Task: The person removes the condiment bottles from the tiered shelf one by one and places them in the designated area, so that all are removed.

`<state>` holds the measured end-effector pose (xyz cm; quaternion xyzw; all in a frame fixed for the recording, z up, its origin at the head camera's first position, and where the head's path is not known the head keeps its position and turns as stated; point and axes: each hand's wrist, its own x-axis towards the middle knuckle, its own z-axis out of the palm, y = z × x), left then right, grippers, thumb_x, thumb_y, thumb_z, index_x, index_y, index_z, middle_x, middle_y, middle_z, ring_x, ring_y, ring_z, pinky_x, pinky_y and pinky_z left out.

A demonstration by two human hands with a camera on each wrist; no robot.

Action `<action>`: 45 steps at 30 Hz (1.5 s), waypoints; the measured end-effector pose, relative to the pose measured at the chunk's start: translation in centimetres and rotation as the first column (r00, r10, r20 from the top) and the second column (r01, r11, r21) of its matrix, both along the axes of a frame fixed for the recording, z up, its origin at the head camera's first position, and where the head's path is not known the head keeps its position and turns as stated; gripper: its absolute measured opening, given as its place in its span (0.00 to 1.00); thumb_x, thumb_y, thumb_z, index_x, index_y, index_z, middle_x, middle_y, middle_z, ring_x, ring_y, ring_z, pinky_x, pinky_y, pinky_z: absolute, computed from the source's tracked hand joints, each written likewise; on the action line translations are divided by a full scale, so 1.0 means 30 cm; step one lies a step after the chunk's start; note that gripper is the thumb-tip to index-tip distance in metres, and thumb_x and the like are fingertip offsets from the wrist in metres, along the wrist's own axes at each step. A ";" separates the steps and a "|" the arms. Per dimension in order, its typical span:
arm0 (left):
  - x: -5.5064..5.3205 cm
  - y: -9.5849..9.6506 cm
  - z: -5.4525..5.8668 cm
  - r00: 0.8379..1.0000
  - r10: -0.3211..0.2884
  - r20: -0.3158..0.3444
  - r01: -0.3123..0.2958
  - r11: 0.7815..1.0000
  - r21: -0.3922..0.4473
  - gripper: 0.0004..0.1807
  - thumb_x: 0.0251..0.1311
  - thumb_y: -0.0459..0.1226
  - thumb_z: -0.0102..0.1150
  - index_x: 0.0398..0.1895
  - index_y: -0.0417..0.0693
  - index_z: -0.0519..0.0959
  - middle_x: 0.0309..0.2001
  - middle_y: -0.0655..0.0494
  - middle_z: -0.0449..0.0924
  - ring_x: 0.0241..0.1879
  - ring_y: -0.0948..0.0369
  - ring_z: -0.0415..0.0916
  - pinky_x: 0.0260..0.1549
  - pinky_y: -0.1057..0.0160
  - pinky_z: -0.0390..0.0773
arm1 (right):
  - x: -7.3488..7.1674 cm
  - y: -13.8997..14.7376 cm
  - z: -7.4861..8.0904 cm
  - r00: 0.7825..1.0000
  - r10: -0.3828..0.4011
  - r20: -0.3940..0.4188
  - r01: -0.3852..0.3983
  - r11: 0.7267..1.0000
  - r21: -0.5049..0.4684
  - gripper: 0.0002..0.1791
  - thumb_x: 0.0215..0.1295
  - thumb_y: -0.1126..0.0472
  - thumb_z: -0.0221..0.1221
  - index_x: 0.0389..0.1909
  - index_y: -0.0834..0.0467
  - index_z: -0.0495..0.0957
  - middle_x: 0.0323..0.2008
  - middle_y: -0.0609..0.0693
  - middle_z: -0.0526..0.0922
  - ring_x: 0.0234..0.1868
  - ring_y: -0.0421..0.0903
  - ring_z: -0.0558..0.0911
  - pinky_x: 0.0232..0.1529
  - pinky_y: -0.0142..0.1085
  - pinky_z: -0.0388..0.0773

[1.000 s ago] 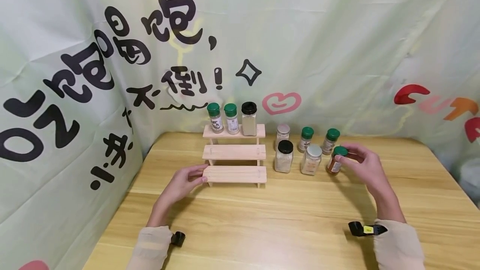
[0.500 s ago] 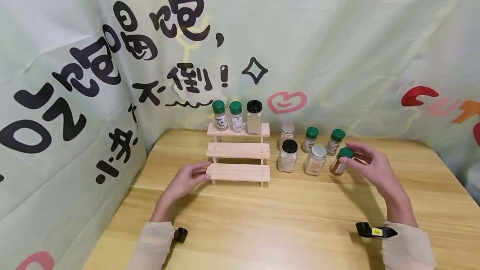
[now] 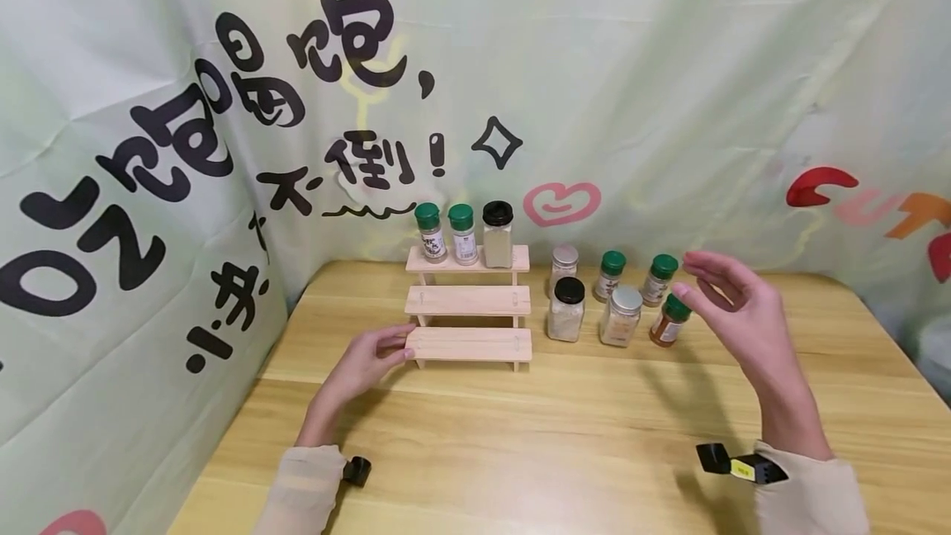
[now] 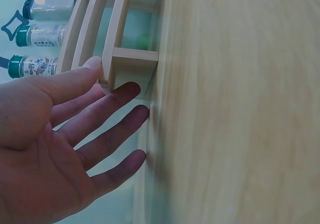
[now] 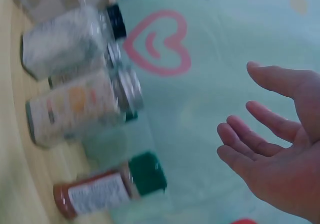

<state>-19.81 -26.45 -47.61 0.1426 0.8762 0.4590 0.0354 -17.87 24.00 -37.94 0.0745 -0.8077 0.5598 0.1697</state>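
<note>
My left hand is at the left end of the lowest step of a pale wooden three-step rack. In the left wrist view its thumb and index finger pinch the board's end; the other fingers are spread. My right hand is raised, fingers apart and holding nothing. Just left of it stands a green-capped spice jar with reddish-brown contents; the right wrist view shows a gap between that jar and the fingers. On the rack's top step are two green-capped shakers and a black-capped jar.
Several more jars stand right of the rack: a black-capped one, a silver-lidded one, a pinkish-lidded one behind, and two green-capped shakers. A printed cloth hangs behind the wooden table.
My right hand has let go of the reddish-brown spice jar and lifted up and away from it. The jar stays upright on the table. My left hand remains at the rack.
</note>
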 end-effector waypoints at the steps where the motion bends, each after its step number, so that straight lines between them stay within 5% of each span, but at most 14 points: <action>1: -0.001 0.003 0.001 1.000 0.001 0.005 -0.001 1.000 0.003 0.26 0.67 0.32 0.66 0.68 0.35 0.75 0.58 0.37 0.81 0.57 0.45 0.81 0.56 0.54 0.82 | 0.005 -0.015 0.008 1.000 0.015 -0.010 -0.015 1.000 -0.003 0.26 0.69 0.66 0.66 0.66 0.63 0.74 0.58 0.44 0.79 0.62 0.36 0.77 0.60 0.22 0.73; 14: -0.008 0.025 0.008 1.000 -0.011 -0.004 0.011 1.000 -0.002 0.27 0.67 0.33 0.66 0.67 0.35 0.75 0.57 0.36 0.82 0.57 0.44 0.81 0.57 0.51 0.81 | -0.024 -0.199 0.006 0.981 0.188 -0.049 -0.187 0.982 0.011 0.27 0.71 0.63 0.66 0.69 0.60 0.72 0.62 0.54 0.79 0.64 0.48 0.78 0.63 0.28 0.75; 34: 0.000 0.019 0.002 1.000 0.007 0.005 -0.007 1.000 -0.017 0.26 0.67 0.32 0.66 0.67 0.36 0.75 0.58 0.38 0.82 0.57 0.45 0.81 0.57 0.51 0.81 | -0.173 -0.358 0.024 0.966 0.255 -0.043 -0.255 0.967 -0.011 0.27 0.70 0.59 0.66 0.67 0.60 0.72 0.60 0.57 0.79 0.64 0.58 0.78 0.67 0.49 0.74; 45: 0.006 0.007 0.003 1.000 0.011 0.000 -0.011 1.000 -0.007 0.25 0.68 0.32 0.65 0.67 0.34 0.75 0.56 0.36 0.82 0.56 0.44 0.81 0.56 0.52 0.82 | -0.226 -0.436 0.065 0.950 0.306 -0.066 -0.309 0.951 -0.034 0.28 0.70 0.60 0.67 0.68 0.59 0.72 0.60 0.58 0.78 0.63 0.58 0.78 0.67 0.49 0.74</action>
